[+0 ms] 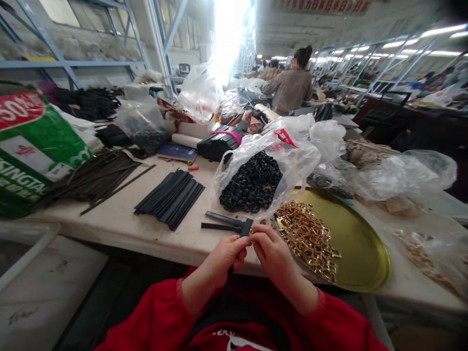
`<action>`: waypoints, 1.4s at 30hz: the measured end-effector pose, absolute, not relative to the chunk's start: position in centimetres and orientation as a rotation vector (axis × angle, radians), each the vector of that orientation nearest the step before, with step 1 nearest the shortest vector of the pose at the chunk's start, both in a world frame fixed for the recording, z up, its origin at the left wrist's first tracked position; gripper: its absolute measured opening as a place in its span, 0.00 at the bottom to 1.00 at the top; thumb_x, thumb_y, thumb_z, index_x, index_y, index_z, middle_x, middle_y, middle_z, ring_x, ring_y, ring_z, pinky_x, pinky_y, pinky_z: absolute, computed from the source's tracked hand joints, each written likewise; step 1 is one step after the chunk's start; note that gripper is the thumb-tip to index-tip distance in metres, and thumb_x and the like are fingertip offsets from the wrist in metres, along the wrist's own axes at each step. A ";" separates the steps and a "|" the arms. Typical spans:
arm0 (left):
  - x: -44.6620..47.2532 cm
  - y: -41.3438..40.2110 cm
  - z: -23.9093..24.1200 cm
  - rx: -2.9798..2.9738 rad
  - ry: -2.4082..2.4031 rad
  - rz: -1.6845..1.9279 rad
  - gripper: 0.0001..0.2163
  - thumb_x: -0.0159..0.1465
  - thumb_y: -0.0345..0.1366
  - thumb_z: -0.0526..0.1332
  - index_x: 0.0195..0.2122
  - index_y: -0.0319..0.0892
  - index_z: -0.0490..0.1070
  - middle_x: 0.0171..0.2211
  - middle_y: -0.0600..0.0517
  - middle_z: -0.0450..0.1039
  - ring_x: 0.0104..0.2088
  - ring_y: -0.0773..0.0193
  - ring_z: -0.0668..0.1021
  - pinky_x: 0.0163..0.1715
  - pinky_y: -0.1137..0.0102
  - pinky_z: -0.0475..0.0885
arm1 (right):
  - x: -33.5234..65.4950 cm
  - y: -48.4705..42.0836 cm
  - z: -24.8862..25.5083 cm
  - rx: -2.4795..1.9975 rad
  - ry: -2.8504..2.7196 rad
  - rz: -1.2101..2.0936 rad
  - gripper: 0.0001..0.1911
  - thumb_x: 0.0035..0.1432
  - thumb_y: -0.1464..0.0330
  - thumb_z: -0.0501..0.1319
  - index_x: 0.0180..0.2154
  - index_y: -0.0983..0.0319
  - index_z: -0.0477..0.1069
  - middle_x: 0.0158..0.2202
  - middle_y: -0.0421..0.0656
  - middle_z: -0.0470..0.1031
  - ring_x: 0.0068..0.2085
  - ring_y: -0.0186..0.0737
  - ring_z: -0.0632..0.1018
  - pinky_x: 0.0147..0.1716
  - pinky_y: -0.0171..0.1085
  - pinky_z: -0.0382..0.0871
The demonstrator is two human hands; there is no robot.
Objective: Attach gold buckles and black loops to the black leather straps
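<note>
My left hand [228, 253] and right hand [270, 251] meet just off the near edge of the desk [146, 229], fingertips almost touching. The left hand is clenched around a black strap [245, 227], whose upper end stands up between my thumbs while the rest hangs down behind the palm toward my lap. The right hand pinches a small gold buckle [251, 234] against that upper strap end; the buckle is mostly hidden by my fingers, so I cannot tell how far it sits on the strap. Both red sleeves [157, 312] fill the bottom of the view.

Just beyond my hands, two loose black strap pieces [219, 222] lie flat near the near edge. To their right, a round gold tray [361, 253] overhangs the near edge and carries a heap of gold buckles [307, 236] on its left side. Behind the loose pieces, an open clear bag [292, 161] holds black rings [252, 183]. Left of the bag, a fanned stack of black strips [170, 197] lies toward the middle of the desk, and a sheaf of darker strips [98, 178] lies farther left beside a green sack [32, 146] at the left edge. Further clear bags [402, 173] crowd the right side. At the far end of the desk, a person [292, 85] stands facing away.
</note>
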State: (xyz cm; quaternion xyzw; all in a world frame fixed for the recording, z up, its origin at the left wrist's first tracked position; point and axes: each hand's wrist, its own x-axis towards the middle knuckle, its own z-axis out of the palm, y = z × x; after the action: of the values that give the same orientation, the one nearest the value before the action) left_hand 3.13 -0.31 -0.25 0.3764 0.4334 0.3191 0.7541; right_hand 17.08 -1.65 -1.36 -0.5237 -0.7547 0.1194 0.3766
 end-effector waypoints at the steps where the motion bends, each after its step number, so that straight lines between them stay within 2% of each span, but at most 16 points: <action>1: 3.1 -0.4 -0.4 0.800 0.940 0.689 0.14 0.53 0.45 0.59 0.24 0.41 0.57 0.14 0.62 0.53 0.13 0.76 0.56 0.14 0.77 0.48 | 17.0 -1.7 -1.5 -1.349 -1.910 0.333 0.10 0.56 0.73 0.52 0.31 0.58 0.71 0.41 0.47 0.72 0.44 0.43 0.72 0.45 0.44 0.66; 4: 3.2 -0.4 -0.8 0.734 0.951 0.690 0.13 0.53 0.44 0.59 0.24 0.42 0.56 0.15 0.63 0.51 0.13 0.76 0.54 0.14 0.77 0.48 | 16.8 -1.9 -1.5 -1.355 -1.812 0.472 0.10 0.54 0.74 0.53 0.32 0.57 0.72 0.42 0.47 0.72 0.45 0.44 0.71 0.47 0.46 0.65; 7: 2.9 0.2 -0.9 0.897 1.043 0.727 0.11 0.53 0.43 0.58 0.26 0.40 0.61 0.16 0.62 0.53 0.15 0.75 0.56 0.15 0.77 0.50 | 16.6 -2.4 -1.0 -1.273 -1.593 0.790 0.16 0.50 0.74 0.57 0.42 0.57 0.69 0.46 0.47 0.69 0.40 0.40 0.73 0.41 0.42 0.68; 10: 2.2 0.8 -1.0 1.242 1.207 0.748 0.09 0.52 0.39 0.58 0.26 0.38 0.66 0.19 0.58 0.61 0.20 0.71 0.62 0.20 0.76 0.56 | 16.8 -2.5 -0.4 -1.172 -1.334 1.244 0.25 0.47 0.73 0.59 0.50 0.57 0.62 0.35 0.42 0.73 0.30 0.34 0.74 0.28 0.33 0.67; 12: 1.8 1.0 -1.1 1.380 1.238 0.700 0.08 0.52 0.38 0.57 0.26 0.37 0.68 0.21 0.56 0.64 0.24 0.69 0.65 0.23 0.75 0.58 | 17.1 -2.3 -0.3 -1.191 -1.248 1.393 0.26 0.47 0.73 0.59 0.50 0.58 0.62 0.27 0.37 0.72 0.25 0.32 0.72 0.22 0.30 0.62; 15: 1.7 1.0 -1.3 1.396 1.199 0.595 0.10 0.54 0.39 0.56 0.27 0.37 0.69 0.21 0.57 0.64 0.24 0.68 0.65 0.24 0.75 0.58 | 17.5 -2.0 -0.9 -1.290 -1.260 1.346 0.26 0.44 0.72 0.62 0.49 0.58 0.64 0.30 0.37 0.74 0.19 0.27 0.66 0.17 0.29 0.57; 17: 1.8 0.8 -1.4 1.374 1.159 0.542 0.10 0.54 0.39 0.55 0.27 0.37 0.69 0.20 0.57 0.62 0.22 0.70 0.64 0.23 0.75 0.57 | 17.6 -1.7 -1.3 -1.284 -1.249 1.350 0.27 0.44 0.72 0.64 0.49 0.58 0.64 0.32 0.38 0.73 0.20 0.27 0.67 0.18 0.29 0.58; 20: 1.6 0.6 -1.6 1.337 1.098 0.503 0.11 0.56 0.42 0.55 0.28 0.37 0.67 0.18 0.59 0.59 0.19 0.72 0.61 0.19 0.76 0.55 | 17.6 -1.4 -1.6 -1.196 -1.132 1.456 0.28 0.44 0.72 0.65 0.49 0.57 0.64 0.24 0.34 0.70 0.23 0.30 0.69 0.21 0.29 0.61; 23: 0.9 0.4 -1.5 1.356 1.102 0.546 0.14 0.60 0.45 0.50 0.31 0.39 0.66 0.17 0.60 0.58 0.17 0.71 0.60 0.17 0.76 0.55 | 17.6 -1.2 -1.5 -1.159 -0.926 1.502 0.21 0.44 0.69 0.66 0.43 0.59 0.69 0.21 0.32 0.68 0.22 0.28 0.69 0.23 0.29 0.64; 26: 0.1 0.0 -1.0 1.538 1.138 0.548 0.14 0.62 0.43 0.48 0.31 0.40 0.67 0.19 0.57 0.62 0.21 0.69 0.65 0.22 0.75 0.59 | 17.4 -1.3 -1.4 -1.121 -0.589 1.555 0.13 0.43 0.68 0.68 0.35 0.60 0.73 0.25 0.35 0.72 0.24 0.26 0.71 0.27 0.28 0.67; 30: 0.1 -0.6 -0.1 1.784 1.143 0.463 0.13 0.63 0.40 0.48 0.32 0.41 0.69 0.25 0.54 0.69 0.27 0.66 0.70 0.28 0.73 0.61 | 16.4 -2.1 -1.8 -1.023 -0.345 1.694 0.14 0.41 0.69 0.69 0.34 0.60 0.74 0.26 0.35 0.72 0.24 0.25 0.71 0.27 0.28 0.69; 34: 0.7 -0.9 0.2 1.825 1.076 0.464 0.12 0.63 0.38 0.48 0.32 0.41 0.69 0.30 0.52 0.72 0.31 0.64 0.71 0.31 0.73 0.62 | 15.1 -3.4 -2.6 -1.079 -0.420 1.696 0.15 0.42 0.65 0.69 0.36 0.61 0.74 0.26 0.36 0.72 0.23 0.27 0.70 0.25 0.29 0.68; 37: 0.8 -1.1 0.0 1.711 1.065 0.484 0.08 0.61 0.37 0.51 0.34 0.40 0.67 0.30 0.52 0.72 0.31 0.65 0.72 0.31 0.73 0.64 | 14.7 -4.1 -2.9 -1.193 -0.610 1.489 0.14 0.42 0.63 0.68 0.32 0.61 0.73 0.25 0.36 0.72 0.24 0.29 0.69 0.25 0.30 0.66; 42: 0.4 -1.6 -0.5 1.487 1.084 0.471 0.10 0.60 0.41 0.52 0.29 0.40 0.64 0.22 0.57 0.68 0.20 0.71 0.66 0.21 0.76 0.61 | 14.5 -4.8 -2.4 -1.255 -0.878 1.288 0.13 0.47 0.59 0.64 0.26 0.62 0.70 0.23 0.37 0.70 0.26 0.32 0.70 0.27 0.32 0.65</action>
State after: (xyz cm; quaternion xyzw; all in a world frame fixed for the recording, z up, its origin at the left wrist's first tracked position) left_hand 0.45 -1.64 -0.55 0.6368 0.4640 0.2017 0.5818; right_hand 14.53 -4.76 -2.44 -0.5279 -0.3692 0.5417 0.5400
